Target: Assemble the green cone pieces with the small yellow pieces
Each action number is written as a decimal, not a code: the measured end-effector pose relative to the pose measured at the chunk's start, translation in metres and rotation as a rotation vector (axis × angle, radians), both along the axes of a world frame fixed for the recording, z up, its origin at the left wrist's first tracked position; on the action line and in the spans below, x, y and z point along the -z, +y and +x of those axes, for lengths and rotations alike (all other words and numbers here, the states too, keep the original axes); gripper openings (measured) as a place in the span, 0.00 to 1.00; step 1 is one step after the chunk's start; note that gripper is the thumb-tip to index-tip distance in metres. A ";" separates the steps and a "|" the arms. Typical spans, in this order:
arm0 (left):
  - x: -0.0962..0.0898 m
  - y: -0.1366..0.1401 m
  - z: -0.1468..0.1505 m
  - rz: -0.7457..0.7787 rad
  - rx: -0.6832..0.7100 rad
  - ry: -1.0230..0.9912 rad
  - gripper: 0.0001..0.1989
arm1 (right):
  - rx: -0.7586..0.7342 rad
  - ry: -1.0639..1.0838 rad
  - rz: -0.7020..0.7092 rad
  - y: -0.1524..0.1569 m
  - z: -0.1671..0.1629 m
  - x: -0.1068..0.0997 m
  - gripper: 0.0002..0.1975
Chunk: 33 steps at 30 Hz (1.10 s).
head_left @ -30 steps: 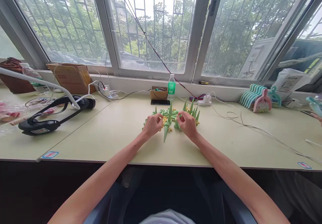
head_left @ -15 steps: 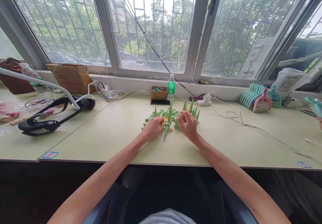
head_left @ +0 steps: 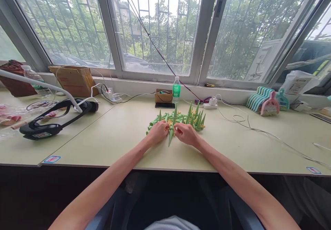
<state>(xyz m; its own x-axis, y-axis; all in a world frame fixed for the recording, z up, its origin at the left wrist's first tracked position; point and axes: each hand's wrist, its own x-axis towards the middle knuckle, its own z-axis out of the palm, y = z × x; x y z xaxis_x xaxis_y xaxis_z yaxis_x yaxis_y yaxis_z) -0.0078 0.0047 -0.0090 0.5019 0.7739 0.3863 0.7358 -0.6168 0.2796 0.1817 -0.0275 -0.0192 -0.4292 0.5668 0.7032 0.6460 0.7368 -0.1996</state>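
L hand (head_left: 158,132) & R hand (head_left: 187,134) flank green plastic cone (head_left: 170,137), prob. for easy reach; fingers bent, grip unclear.

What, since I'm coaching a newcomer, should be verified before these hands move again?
1. Left hand near the yellow pieces: ok.
2. Right hand beside the front green cone: ok.
3. Secure grip in either hand: cannot tell, the grasp is hidden.
4. Front green cone upright: not ok, it lies with its tip toward the person.
5. Green-labelled bottle upright: ok.
6. White cable clear of the right forearm: ok.
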 end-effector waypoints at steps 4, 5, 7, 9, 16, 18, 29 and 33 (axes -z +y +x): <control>-0.002 -0.001 0.000 -0.005 -0.001 0.033 0.11 | -0.004 -0.041 -0.087 0.000 0.000 0.000 0.05; -0.002 -0.002 0.000 -0.004 -0.002 0.037 0.11 | -0.003 -0.050 -0.098 0.000 0.000 0.000 0.04; -0.003 -0.002 0.000 -0.002 -0.002 0.041 0.11 | -0.005 -0.062 -0.116 -0.001 -0.001 0.000 0.04; -0.003 -0.002 0.001 -0.001 -0.002 0.039 0.10 | -0.007 -0.072 -0.133 -0.001 -0.002 -0.001 0.04; -0.002 -0.002 0.001 0.013 -0.016 0.012 0.09 | 0.001 -0.083 -0.175 -0.003 -0.001 -0.004 0.05; -0.002 -0.003 0.001 0.023 -0.024 -0.008 0.08 | 0.000 -0.085 -0.180 -0.003 -0.001 -0.004 0.06; -0.008 -0.008 0.003 0.043 -0.057 -0.252 0.07 | 0.005 -0.094 -0.180 0.000 -0.002 0.001 0.05; -0.012 -0.012 0.005 -0.004 0.007 -0.378 0.08 | 0.004 -0.045 -0.198 -0.001 -0.002 0.001 0.07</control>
